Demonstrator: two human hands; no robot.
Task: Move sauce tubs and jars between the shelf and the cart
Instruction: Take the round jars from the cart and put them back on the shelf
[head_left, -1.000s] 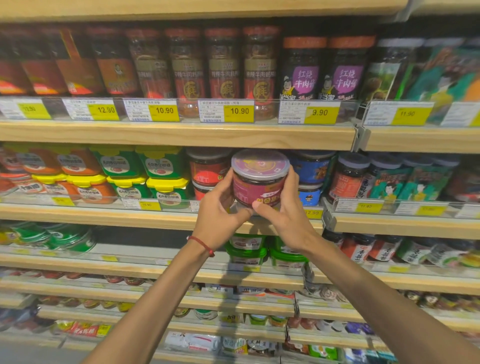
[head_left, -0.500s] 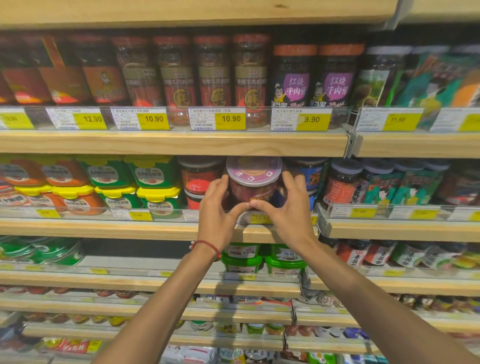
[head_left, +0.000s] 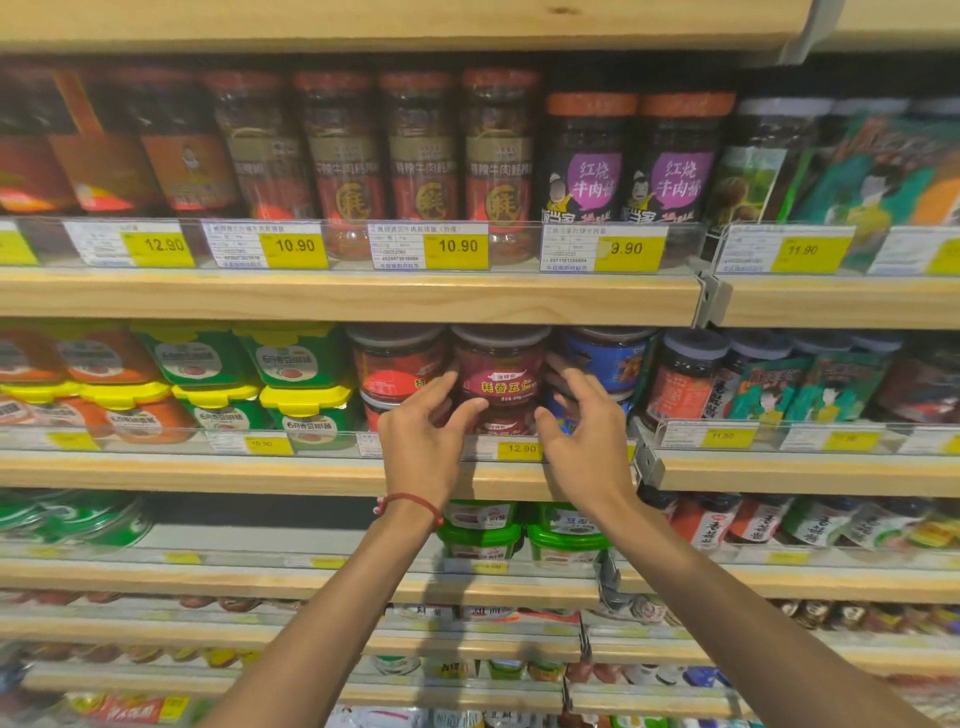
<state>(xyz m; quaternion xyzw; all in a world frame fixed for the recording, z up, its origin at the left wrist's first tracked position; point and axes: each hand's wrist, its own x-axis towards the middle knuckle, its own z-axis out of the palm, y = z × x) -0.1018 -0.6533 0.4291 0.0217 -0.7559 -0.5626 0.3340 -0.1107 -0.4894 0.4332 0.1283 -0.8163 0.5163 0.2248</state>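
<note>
A sauce jar (head_left: 500, 370) with a magenta label and a dark lid stands on the middle shelf (head_left: 234, 475), stacked on a second jar (head_left: 506, 422) of the same kind. My left hand (head_left: 421, 447) is at its left side, its relaxed fingertips touching the jar's edge. My right hand (head_left: 584, 436) hovers at the right side with its fingers spread and loosely curved, a small gap from the jar. Neither hand grips anything. No cart is in view.
Red-labelled jars (head_left: 397, 364) stand left of the magenta jar and blue-labelled ones (head_left: 605, 358) right of it. Green and yellow-lidded tubs (head_left: 291, 384) fill the left. Tall jars (head_left: 421, 156) line the shelf above. Green tubs (head_left: 480, 535) sit on the shelf below. Clear rails with price tags (head_left: 519, 449) front each shelf.
The jar went from held in front of the shelf by both hands to standing on the lower jar. Both hands have loosened and dropped slightly away from it.
</note>
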